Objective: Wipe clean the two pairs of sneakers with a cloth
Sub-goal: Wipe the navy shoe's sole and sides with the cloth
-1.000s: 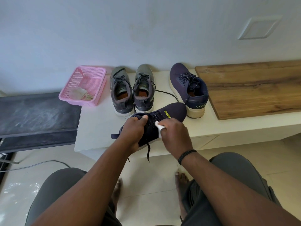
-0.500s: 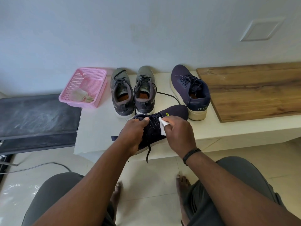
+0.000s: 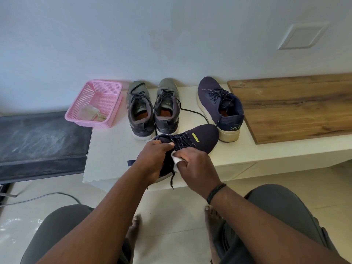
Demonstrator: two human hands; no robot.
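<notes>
Head view shows the wiping under way on one shoe only. The left hand (image 3: 152,159) grips a dark navy knit sneaker with a yellow-green logo (image 3: 192,142) at its collar, thumb over the tongue, holding it tilted off the front edge of the cream-white bench (image 3: 108,149), toe pointing to two o'clock. The right hand (image 3: 198,168) is curled around a small white cloth (image 3: 176,161) and presses it against the near side of that sneaker, by the laces.

Its mate, a navy knit sneaker with a thick off-white sole (image 3: 219,103), stands on the bench at one o'clock. A pair of grey lace-up sneakers with orange insoles (image 3: 152,107) stands side by side at twelve o'clock, toes to the wall, one black lace trailing right. I judge the job to be early or near the middle: three shoes sit untouched by either hand, and from this angle I cannot tell whether any of them has already been cleaned.

At eleven o'clock a pink perforated plastic basket (image 3: 99,92) holds what looks like a crumpled pale rag. At three o'clock a brown wood-grain board (image 3: 295,103) lies on the bench. At nine o'clock a black dusty slab (image 3: 42,136) adjoins it. Behind runs a pale blue-white wall (image 3: 133,35); below, glossy cream floor tiles (image 3: 171,216) with a grey cable.
</notes>
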